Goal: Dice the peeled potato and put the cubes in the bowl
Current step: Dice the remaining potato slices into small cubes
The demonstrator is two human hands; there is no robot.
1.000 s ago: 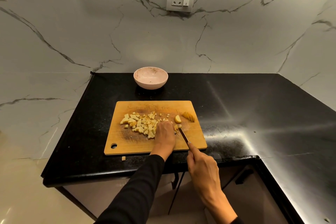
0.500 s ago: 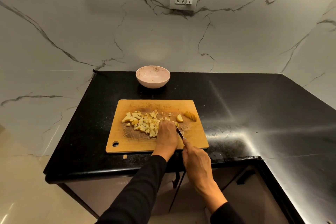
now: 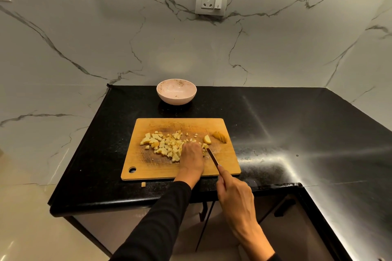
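Note:
A wooden cutting board (image 3: 191,125) lies on the black counter. A spread of pale potato cubes (image 3: 163,144) covers its middle. Two uncut potato pieces lie at its right: a chunk (image 3: 207,139) and a sliced piece (image 3: 220,136). My left hand (image 3: 192,157) rests knuckles-up on the board at the right end of the cubes; what its fingers hold is hidden. My right hand (image 3: 235,201) grips a knife (image 3: 212,157), its blade tip down on the board just right of my left hand. The pink bowl (image 3: 176,91) stands behind the board, holding only a scrap.
One stray cube (image 3: 143,184) lies on the counter (image 3: 297,133) in front of the board. Marble walls close the back and both sides, with a socket (image 3: 211,0) on the back wall. The counter's front edge drops to cabinets below my arms.
The knife tip has shifted slightly along the board beside my left hand, and my right hand has drawn back a little. The cubes and bowl stay put.

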